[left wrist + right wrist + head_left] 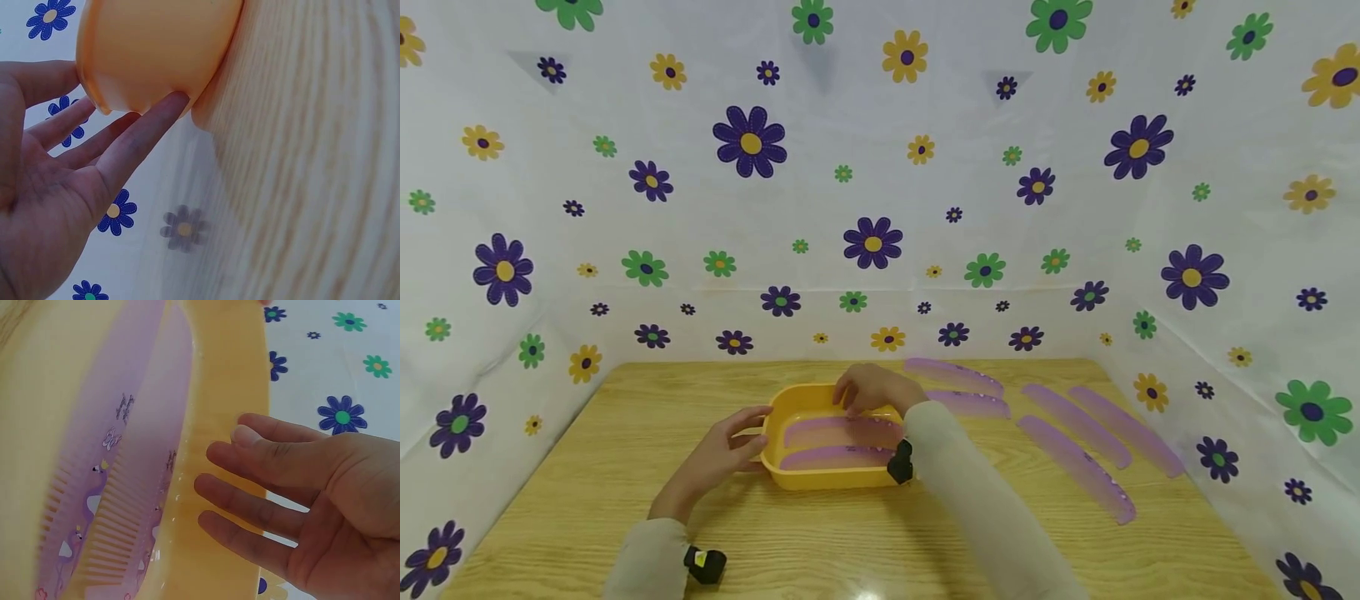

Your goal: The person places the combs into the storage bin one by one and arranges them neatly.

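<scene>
A yellow plastic basin (842,478) stands on the wooden table, with two translucent purple combs (838,457) lying side by side on its floor. My left hand (730,450) is at the basin's left end, straight fingers touching the outer wall and rim, as the left wrist view also shows. Over the far side of the basin is my right hand (876,390), its fingers loosely bent and holding nothing. In the right wrist view its fingertips (215,525) hover beside the printed combs (134,481), near the basin's inner wall (231,381).
Two more purple combs (958,403) lie behind and right of the basin, close to my right wrist. Farther right, three others (1075,467) lie slanted on the table (820,550). A white flowered cloth (880,183) encloses the back and sides.
</scene>
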A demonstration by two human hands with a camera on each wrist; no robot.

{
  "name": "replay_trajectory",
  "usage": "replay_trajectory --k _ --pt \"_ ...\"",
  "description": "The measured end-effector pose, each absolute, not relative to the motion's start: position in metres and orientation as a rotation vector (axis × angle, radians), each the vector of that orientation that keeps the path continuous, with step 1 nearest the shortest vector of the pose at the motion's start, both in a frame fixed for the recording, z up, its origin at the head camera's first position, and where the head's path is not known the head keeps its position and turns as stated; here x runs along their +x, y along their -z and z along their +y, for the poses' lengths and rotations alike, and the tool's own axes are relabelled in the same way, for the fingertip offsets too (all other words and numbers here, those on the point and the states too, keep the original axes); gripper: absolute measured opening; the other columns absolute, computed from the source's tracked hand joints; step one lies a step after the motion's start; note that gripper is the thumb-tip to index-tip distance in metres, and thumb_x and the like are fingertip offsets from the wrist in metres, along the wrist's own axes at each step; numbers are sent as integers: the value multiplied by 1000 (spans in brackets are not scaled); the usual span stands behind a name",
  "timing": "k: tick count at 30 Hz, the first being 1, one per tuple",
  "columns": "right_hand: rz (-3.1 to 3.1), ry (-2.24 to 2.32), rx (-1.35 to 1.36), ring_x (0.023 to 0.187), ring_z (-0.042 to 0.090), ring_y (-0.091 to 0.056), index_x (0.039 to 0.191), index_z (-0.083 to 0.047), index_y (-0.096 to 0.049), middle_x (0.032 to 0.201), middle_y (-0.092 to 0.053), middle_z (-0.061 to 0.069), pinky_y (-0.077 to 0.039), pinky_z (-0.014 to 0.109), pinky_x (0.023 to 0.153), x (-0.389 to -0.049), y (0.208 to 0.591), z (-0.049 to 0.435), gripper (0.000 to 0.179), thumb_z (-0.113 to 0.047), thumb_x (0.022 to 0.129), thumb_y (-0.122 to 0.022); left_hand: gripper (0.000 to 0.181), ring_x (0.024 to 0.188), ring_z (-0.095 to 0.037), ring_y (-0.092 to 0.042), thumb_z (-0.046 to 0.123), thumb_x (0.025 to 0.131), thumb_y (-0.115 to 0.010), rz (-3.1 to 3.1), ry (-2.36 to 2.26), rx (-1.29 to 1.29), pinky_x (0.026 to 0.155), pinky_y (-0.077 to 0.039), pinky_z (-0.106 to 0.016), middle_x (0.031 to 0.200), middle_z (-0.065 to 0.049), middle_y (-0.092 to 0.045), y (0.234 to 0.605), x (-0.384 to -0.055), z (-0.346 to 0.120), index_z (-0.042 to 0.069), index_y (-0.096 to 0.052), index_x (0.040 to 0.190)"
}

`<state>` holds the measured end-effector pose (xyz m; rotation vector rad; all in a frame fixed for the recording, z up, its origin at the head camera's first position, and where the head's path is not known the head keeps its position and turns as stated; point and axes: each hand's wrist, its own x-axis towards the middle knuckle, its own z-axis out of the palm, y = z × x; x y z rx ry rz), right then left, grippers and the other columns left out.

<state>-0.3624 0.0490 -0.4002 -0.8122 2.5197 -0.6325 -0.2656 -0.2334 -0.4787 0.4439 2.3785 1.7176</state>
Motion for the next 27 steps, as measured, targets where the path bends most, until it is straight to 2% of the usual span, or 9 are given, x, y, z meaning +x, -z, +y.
replay_trajectory --k 5,10,21,27 --pt "2515 701 -854 115 27 -70 121 -4 -73 121 -74 14 -60 36 100 -356 393 58 28 -2 93 -73 54 135 -52 -54 12 106 -58 2384 -1711 417 87 -65 -42 158 -33 -38 477 -266 -235 5 -39 156" --pt "2559 754 -804 114 27 -67 123 -7 -72 123 -71 11 -58 41 104 -344 385 71 28 -5 95 -71 55 136 -52 -54 12 106 -58 2392 -1697 403 88 -65 -42 159 -32 -37 476 -265 -235 5 -39 156" --pt "2651 724 -738 108 27 -68 123 -11 -72 122 -71 14 -61 41 99 -327 372 101 27 -8 96 -71 57 135 -53 -53 15 105 -59 2373 -1709 459 89 -65 -45 158 -34 -37 473 -265 -234 1 -37 156" --pt "2672 746 -761 107 27 -69 120 -12 -73 121 -71 16 -62 39 96 -321 370 121 25 -7 95 -72 56 136 -50 -55 16 105 -60 2389 -1698 420 90 -64 -43 159 -30 -38 475 -264 -233 4 -39 156"
